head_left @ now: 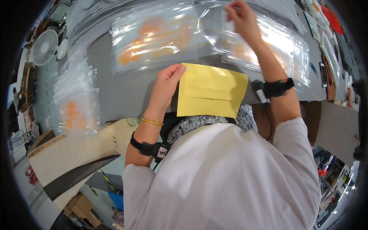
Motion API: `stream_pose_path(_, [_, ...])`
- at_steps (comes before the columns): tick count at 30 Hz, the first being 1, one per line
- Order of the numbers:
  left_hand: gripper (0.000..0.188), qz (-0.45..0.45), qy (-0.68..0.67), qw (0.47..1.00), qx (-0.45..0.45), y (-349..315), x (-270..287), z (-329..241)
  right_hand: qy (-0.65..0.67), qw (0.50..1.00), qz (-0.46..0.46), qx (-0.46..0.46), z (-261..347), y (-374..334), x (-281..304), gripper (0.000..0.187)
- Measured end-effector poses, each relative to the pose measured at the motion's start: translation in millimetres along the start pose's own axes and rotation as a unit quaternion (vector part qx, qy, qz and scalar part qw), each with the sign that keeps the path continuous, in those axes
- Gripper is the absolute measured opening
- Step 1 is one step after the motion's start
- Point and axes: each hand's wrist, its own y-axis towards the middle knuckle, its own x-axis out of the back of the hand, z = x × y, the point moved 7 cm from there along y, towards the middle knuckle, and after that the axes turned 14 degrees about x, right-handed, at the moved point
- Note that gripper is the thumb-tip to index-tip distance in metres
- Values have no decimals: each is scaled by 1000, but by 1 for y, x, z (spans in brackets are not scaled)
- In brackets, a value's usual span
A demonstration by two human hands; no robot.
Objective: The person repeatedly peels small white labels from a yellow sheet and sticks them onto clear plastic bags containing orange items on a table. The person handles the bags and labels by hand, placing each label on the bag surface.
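We see the left hand [165, 85] pinching the left edge of a folded yellow envelope [211, 91] on the grey table [126, 92]. The right hand [240, 15] is raised well beyond it, fingers closed on a clear plastic bag [268, 42] atop a stack.

The yellow envelope [212, 91] looks like matt, smooth paper; the clear bags [161, 36] are glossy plastic on a matt grey table [122, 92].
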Motion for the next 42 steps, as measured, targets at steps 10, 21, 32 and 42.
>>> stream_pose_path(10, [26, -8, -93, 995, -42, 14, -43, 5, -138, 989, 8, 44, 56, -72, 80, 19])
stream_pose_path(21, [25, 15, -36, 995, -93, 0, -61, -8, -68, 991, 92, 69, 136, -117, -34, 16])
stream_pose_path(32, [20, 111, -19, 987, -116, 2, -42, 14, -34, 993, 100, 47, 139, -133, -56, 11])
stream_pose_path(42, [12, -135, 430, 851, -269, -13, -5, -34, -6, 990, 136, -23, 84, -71, -76, 20])
